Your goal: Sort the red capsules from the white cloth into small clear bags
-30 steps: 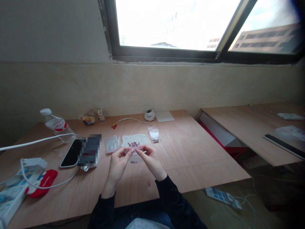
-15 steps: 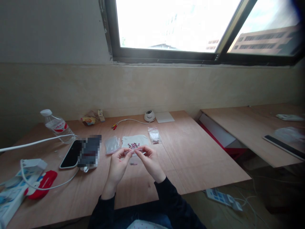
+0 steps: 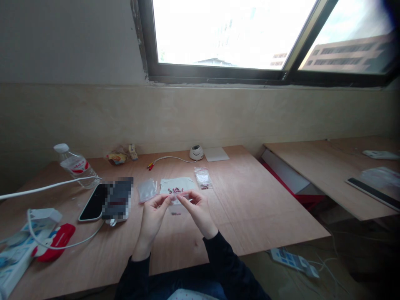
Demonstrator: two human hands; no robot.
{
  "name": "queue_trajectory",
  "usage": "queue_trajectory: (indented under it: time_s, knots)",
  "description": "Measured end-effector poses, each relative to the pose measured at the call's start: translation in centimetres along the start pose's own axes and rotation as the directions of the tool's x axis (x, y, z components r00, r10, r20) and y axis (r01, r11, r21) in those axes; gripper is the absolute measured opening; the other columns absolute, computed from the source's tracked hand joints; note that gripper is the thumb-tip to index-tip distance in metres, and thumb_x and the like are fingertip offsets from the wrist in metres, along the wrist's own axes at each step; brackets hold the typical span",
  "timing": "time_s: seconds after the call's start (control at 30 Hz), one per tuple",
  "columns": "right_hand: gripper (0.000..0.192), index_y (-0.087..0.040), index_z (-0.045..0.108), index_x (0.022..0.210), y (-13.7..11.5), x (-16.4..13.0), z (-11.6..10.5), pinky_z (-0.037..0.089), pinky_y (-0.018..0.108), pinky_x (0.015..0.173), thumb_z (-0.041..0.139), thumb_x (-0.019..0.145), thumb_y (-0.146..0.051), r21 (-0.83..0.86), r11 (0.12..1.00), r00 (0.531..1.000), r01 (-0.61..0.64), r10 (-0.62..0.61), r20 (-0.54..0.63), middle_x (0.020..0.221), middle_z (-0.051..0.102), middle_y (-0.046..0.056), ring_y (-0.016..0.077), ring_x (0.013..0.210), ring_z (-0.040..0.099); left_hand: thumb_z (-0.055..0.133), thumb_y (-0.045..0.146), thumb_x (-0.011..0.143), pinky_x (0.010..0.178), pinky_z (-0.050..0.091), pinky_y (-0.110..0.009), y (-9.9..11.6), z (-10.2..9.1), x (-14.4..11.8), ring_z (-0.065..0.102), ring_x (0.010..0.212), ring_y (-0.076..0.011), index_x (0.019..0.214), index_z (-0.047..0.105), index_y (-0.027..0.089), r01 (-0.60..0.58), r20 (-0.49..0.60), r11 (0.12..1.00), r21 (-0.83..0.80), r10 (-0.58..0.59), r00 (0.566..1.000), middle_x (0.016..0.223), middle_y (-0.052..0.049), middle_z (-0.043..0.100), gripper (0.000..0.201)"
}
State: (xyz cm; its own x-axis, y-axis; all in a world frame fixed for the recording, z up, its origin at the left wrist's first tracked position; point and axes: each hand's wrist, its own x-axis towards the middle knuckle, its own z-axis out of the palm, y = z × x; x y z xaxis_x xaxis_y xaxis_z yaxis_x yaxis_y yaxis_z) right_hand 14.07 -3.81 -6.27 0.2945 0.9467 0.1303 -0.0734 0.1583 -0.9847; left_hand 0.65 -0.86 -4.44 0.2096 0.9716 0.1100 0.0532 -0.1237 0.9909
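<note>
A small clear plastic bag (image 3: 176,208) hangs over the table, with a few dark red bead-like pieces at its bottom. My left hand (image 3: 153,214) pinches its top edge on the left, thumb against fingers. On the right, my right hand (image 3: 197,211) grips the same edge, its thumb close to the left one. Just beyond the hands, a pale cloth (image 3: 181,182) lies flat and bears several loose dark red pieces (image 3: 176,190). Clear plastic bags (image 3: 147,190) lie left of the cloth. To its right is another clear bag (image 3: 202,178) with dark red pieces at its near end.
Left of the hands lie a phone (image 3: 93,203) and a dark pixelated device (image 3: 117,198) on a cable. A water bottle (image 3: 76,166), a red pouch (image 3: 58,241) and a power strip (image 3: 18,258) stand farther left. A dome camera (image 3: 196,153) sits at the back.
Both hands stay on the bag's top edge. The right fingers have shifted slightly, and more of the bag's edge shows beside them. The view has barely moved.
</note>
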Motion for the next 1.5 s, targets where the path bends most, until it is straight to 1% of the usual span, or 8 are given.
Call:
queue_trajectory:
  time_s: [0.17, 0.37, 0.5, 0.67, 0.87, 1.1, 1.3, 1.5]
  knots:
    - [0.024, -0.016, 0.069, 0.078, -0.4, -0.2, 0.0, 0.049, 0.027, 0.059, 0.067, 0.073, -0.039, 0.033, 0.999, 0.999, -0.001, 0.0, 0.032, 0.079, 0.07, 0.006, 0.0189, 0.072, 0.064, 0.063, 0.032, 0.076, 0.074, 0.046, -0.025, 0.0, 0.0, -0.1, 0.061, 0.079, -0.0176, 0.082, 0.07, 0.013, -0.013, 0.02, 1.0, 0.019, 0.013, 1.0, 0.08, -0.005, 0.07, 0.021]
    - [0.022, -0.016, 0.068, 0.075, -0.3, -0.1, -0.1, 0.048, 0.027, 0.059, 0.065, 0.075, -0.038, -0.057, 0.998, 0.999, 0.04, -0.038, 0.024, 0.076, 0.069, 0.005, 0.0177, 0.07, 0.063, 0.059, 0.032, 0.08, 0.072, 0.045, -0.024, 0.4, 0.4, -0.4, 0.06, 0.077, -0.0163, 0.081, 0.067, 0.013, -0.038, 0.05, 0.997, 0.061, 0.035, 0.998, 0.078, -0.004, 0.068, 0.02]
    - [0.023, -0.016, 0.068, 0.075, -0.2, -0.1, -0.1, 0.048, 0.027, 0.06, 0.066, 0.075, -0.038, -0.06, 0.998, 1.0, 0.027, -0.026, 0.002, 0.075, 0.069, 0.005, 0.018, 0.07, 0.063, 0.058, 0.032, 0.08, 0.071, 0.045, -0.024, 0.5, 0.8, -0.4, 0.059, 0.075, -0.0158, 0.078, 0.065, 0.014, -0.053, 0.03, 0.994, 0.094, 0.051, 0.998, 0.075, -0.003, 0.066, 0.02]
    - [0.024, -0.016, 0.069, 0.078, 0.0, 0.0, -0.2, 0.048, 0.028, 0.062, 0.066, 0.074, -0.039, 0.011, 1.0, 1.0, -0.004, 0.004, 0.018, 0.077, 0.069, 0.006, 0.0185, 0.072, 0.063, 0.059, 0.033, 0.079, 0.071, 0.045, -0.024, 0.3, 0.7, -0.3, 0.06, 0.074, -0.0159, 0.081, 0.067, 0.013, -0.032, 0.02, 0.996, 0.081, 0.03, 0.999, 0.074, -0.003, 0.066, 0.021]
    - [0.022, -0.017, 0.066, 0.074, 0.3, 0.0, -0.1, 0.045, 0.026, 0.06, 0.069, 0.072, -0.038, 0.058, 0.998, 0.998, -0.018, 0.021, -0.057, 0.072, 0.067, 0.003, 0.0155, 0.066, 0.06, 0.064, 0.032, 0.074, 0.072, 0.045, -0.024, -0.4, 0.2, -0.1, 0.06, 0.074, -0.0157, 0.078, 0.068, 0.014, -0.013, -0.04, 0.999, 0.041, 0.014, 0.999, 0.076, -0.004, 0.069, 0.019]
    - [0.022, -0.017, 0.067, 0.072, 0.3, 0.0, -0.5, 0.045, 0.027, 0.06, 0.067, 0.073, -0.039, 0.01, 1.0, 1.0, 0.008, -0.008, -0.028, 0.071, 0.067, 0.004, 0.0167, 0.068, 0.061, 0.065, 0.033, 0.073, 0.072, 0.046, -0.025, -0.5, 0.1, 0.0, 0.062, 0.075, -0.0168, 0.078, 0.069, 0.013, 0.0, -0.046, 0.999, 0.035, 0.001, 0.999, 0.077, -0.005, 0.07, 0.02]
    - [0.021, -0.017, 0.069, 0.072, -0.5, -0.1, -0.8, 0.045, 0.027, 0.062, 0.066, 0.074, -0.037, 0.025, 1.0, 1.0, -0.005, 0.005, 0.017, 0.074, 0.068, 0.004, 0.0177, 0.071, 0.061, 0.065, 0.034, 0.074, 0.074, 0.046, -0.026, -0.2, -0.1, -0.1, 0.062, 0.078, -0.0182, 0.079, 0.07, 0.014, -0.015, -0.037, 0.996, 0.086, 0.018, 0.999, 0.079, -0.005, 0.071, 0.021]
    - [0.018, -0.018, 0.071, 0.071, -1.0, -0.1, -1.1, 0.046, 0.03, 0.069, 0.067, 0.074, -0.036, 0.028, 1.0, 0.999, 0.005, -0.006, 0.034, 0.074, 0.069, 0.004, 0.0183, 0.074, 0.061, 0.064, 0.037, 0.074, 0.075, 0.047, -0.027, -0.2, -0.6, 0.0, 0.064, 0.082, -0.0207, 0.079, 0.072, 0.016, -0.04, -0.014, 0.99, 0.134, 0.042, 0.999, 0.08, -0.006, 0.072, 0.023]
